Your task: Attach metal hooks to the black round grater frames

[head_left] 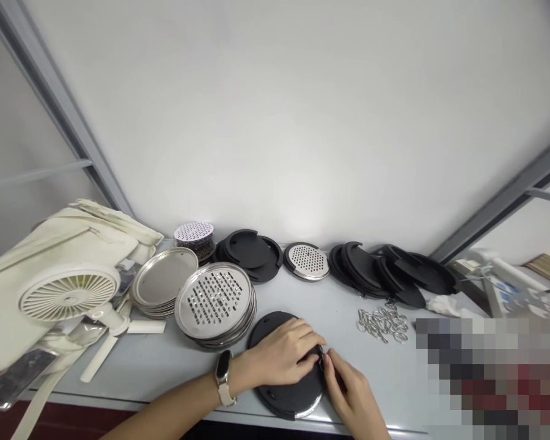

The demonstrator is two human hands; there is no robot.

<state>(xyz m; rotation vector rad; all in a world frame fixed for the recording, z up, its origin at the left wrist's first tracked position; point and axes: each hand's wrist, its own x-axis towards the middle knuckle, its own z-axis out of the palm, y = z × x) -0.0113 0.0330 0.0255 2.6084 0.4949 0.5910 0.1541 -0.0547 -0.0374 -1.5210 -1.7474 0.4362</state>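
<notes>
A black round base (288,398) with a shiny metal edge showing at its lower right lies near the table's front. My left hand (286,354), with a watch on the wrist, rests across it, fingers curled to its right edge and gripping there. At that edge, my right hand (352,385) pinches a small metal ring (321,362), partly covered by the fingertips. Left of the base stands a stack of round metal grater plates (214,302). A heap of metal rings or clips (382,322) lies on the table to the right.
More plain metal discs (165,278) are stacked at left, beside a white fan (71,293). Along the wall sit small perforated discs (194,232), black holders (247,250), a holder with a grater plate (308,261) and several more black holders (362,266). A blurred patch covers the lower right.
</notes>
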